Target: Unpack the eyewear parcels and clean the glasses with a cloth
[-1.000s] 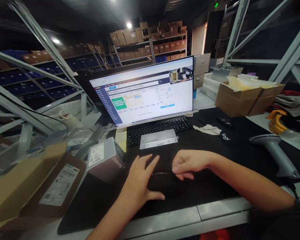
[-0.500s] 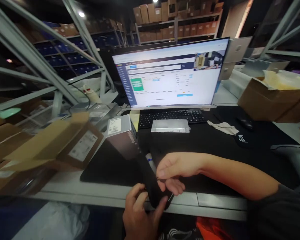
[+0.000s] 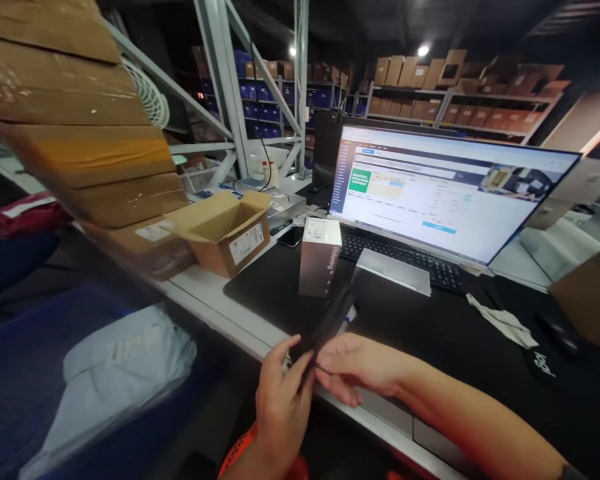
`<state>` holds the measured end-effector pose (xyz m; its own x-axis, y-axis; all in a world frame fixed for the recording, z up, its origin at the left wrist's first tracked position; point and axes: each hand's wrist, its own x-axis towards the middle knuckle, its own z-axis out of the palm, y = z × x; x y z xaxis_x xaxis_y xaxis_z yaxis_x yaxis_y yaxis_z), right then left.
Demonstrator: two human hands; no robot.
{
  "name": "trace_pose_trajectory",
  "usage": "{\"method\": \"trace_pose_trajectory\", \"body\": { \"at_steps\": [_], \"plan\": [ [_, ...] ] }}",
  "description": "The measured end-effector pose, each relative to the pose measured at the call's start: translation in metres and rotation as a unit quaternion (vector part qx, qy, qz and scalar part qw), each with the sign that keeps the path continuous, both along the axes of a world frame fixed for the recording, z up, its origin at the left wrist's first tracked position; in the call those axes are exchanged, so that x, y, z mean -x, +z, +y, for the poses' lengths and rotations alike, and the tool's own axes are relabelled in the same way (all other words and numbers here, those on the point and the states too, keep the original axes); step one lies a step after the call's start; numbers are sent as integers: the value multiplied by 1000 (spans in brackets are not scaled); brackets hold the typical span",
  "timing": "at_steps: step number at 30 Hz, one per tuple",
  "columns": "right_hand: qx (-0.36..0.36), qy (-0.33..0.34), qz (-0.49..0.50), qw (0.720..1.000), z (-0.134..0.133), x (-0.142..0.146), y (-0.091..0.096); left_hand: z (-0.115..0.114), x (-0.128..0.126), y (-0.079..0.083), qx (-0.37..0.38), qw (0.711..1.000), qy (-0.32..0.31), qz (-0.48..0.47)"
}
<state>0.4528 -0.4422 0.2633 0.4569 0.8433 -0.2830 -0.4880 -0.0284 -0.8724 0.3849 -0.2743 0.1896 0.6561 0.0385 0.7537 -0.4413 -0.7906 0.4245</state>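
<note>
A long black object, smooth and blurred so that its kind is unclear, is held tilted over the front edge of the desk. My left hand is closed around its near end. My right hand pinches a thin dark strip or cord at that same end, its other fingers curled. Just beyond stands an upright carton, pinkish-grey, with a white label on top. To its right, a shallow silver-white box lies in front of the keyboard. A white pen-like item with a blue mark shows partly behind the black object.
An open cardboard box sits at the desk's left, beside stacked cartons. A lit monitor stands at the back. A pale cloth and a mouse lie to the right. A grey plastic parcel is low at left.
My view has swung left, bringing in the stacked cartons and more of the parcel. My left hand has turned and come closer to the right hand around the black object's near end.
</note>
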Motion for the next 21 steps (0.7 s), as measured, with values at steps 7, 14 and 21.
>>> {"method": "trace_pose_trajectory", "body": {
  "at_steps": [7, 14, 21],
  "plan": [
    [65, -2, -5, 998, 16, 1, -17, 6, -13, -29, -13, 998, -47, -47],
    [129, -106, -67, 984, -9, -4, 6, 14, -22, -15, -59, 996, -44, -45],
    [164, -181, -22, 969, -33, -9, 11, 11, -24, -7, -93, 988, -83, -87]
  ]
}}
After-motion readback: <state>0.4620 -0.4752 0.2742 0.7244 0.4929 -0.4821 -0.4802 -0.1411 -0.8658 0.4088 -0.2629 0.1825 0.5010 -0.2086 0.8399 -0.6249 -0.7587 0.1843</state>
